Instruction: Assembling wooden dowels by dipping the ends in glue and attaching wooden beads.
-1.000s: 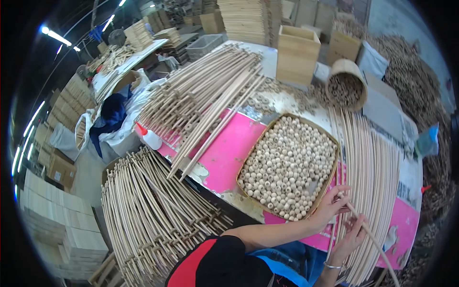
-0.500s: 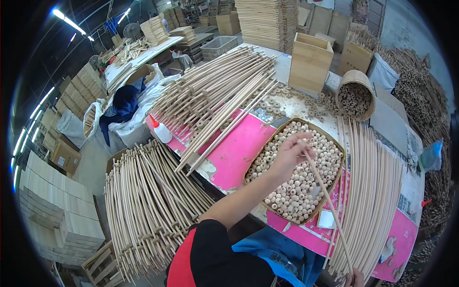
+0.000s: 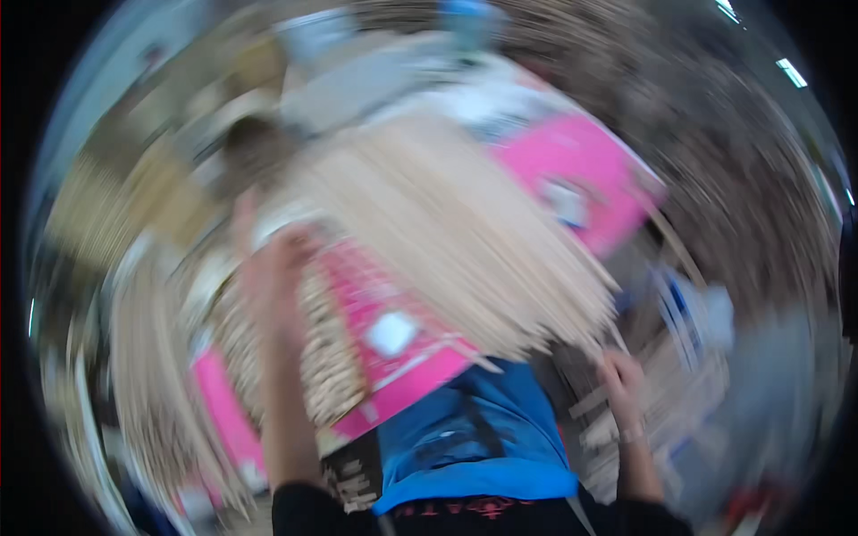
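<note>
Between both hands [image 3: 623, 380], wooden sticks [image 3: 447, 223]

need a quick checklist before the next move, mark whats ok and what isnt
1. Beads within reach: ok, close by the left forearm.
2. Left hand free: cannot tell, too blurred.
3. Right hand gripping a stick: cannot tell; it is at the near ends of the sticks.
4. Sticks fully on the table: not ok, some near ends jut past its edge.
5. Gap between beads and sticks clear: not ok, a white square lies there.
</note>
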`<state>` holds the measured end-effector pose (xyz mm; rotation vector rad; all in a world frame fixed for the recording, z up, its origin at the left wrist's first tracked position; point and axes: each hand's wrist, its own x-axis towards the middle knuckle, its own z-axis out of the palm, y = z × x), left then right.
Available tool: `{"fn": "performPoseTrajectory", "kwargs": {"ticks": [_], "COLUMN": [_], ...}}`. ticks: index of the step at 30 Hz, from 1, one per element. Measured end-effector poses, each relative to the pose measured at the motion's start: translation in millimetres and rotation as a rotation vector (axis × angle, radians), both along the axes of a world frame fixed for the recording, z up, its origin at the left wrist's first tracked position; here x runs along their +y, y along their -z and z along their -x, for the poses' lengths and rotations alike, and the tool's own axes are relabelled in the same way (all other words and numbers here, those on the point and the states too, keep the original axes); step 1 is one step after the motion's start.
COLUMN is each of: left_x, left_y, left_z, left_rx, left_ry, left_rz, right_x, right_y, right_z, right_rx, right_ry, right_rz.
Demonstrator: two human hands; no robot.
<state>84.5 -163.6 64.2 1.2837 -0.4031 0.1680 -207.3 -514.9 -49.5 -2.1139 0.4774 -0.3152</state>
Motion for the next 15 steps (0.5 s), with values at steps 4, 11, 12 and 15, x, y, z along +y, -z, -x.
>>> {"fn": "performPoseTrajectory", "kwargs": {"ticks": [4,11,12,15], "left_x": [-18.8,22.8,27.8,17.6], "left_y": [49.4,119.2,115.8,107.3], "left_z": [1.3,-0.7,9.9,34.4], "left_rx": [0.159,-0.172,-0.281,-0.287], "left_ry": [0.08,-0.027,-0.022,-0.021], "left_rz": [-0.33,-1.078,-1.176,-1.368], "right_x": [-41.8,-153.2,-168.0,-204.5], "right_y": [59.7,293.7,295.0,268.6], "right_z": [25.1,219.1,227.7,206.4], "right_rx": [-0.345,0.138,0.235,0.355], "right_ry": [0.719,1.315,1.292,1.088], "right_rz": [-0.396,0.34,0.221,0.351]}}
